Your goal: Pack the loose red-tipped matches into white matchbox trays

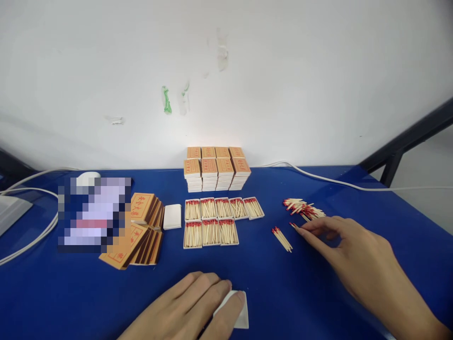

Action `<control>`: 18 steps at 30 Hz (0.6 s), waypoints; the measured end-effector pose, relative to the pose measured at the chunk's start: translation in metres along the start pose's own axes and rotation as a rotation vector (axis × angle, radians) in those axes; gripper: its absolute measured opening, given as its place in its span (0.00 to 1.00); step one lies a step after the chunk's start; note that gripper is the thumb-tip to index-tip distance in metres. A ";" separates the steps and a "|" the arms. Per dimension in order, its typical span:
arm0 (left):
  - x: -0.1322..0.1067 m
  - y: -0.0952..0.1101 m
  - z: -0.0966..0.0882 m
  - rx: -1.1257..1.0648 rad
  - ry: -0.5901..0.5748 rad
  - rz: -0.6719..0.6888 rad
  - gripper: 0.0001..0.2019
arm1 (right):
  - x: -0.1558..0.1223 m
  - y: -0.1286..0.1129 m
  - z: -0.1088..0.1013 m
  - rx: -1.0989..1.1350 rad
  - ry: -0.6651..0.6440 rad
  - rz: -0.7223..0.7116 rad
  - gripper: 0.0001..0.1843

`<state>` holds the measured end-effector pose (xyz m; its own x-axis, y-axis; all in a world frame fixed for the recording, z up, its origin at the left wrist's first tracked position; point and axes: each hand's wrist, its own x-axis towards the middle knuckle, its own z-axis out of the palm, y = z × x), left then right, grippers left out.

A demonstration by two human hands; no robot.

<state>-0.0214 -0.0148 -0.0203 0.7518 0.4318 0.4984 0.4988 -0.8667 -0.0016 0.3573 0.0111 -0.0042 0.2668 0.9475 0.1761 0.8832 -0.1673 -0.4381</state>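
Note:
My left hand (198,304) lies near the table's front edge, fingers curled over a white matchbox tray (239,311) that it holds against the blue table (71,293). My right hand (347,250) reaches left with fingers stretched out, fingertips touching loose red-tipped matches at the edge of a pile (303,208). A small bunch of matches (282,238) lies just left of those fingertips. Several open trays filled with matches (212,221) sit in two rows at the centre.
Stacked orange matchboxes (215,168) stand against the white wall. Leaning orange sleeves (145,226) and an empty white tray (172,216) lie to the left, beside a blurred-out patch. White cables (28,236) run along the left and back.

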 end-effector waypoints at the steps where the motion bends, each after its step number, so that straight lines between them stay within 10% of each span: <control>1: 0.003 0.000 0.000 0.003 -0.004 0.002 0.26 | -0.001 -0.004 0.001 0.011 -0.004 0.004 0.44; 18: -0.001 -0.001 -0.003 -0.012 0.046 -0.015 0.21 | -0.007 -0.024 0.011 0.086 0.015 -0.043 0.36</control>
<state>-0.0244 -0.0148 -0.0178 0.7239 0.4327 0.5373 0.5041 -0.8635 0.0163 0.3301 0.0113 -0.0043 0.2355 0.9490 0.2095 0.8578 -0.1016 -0.5039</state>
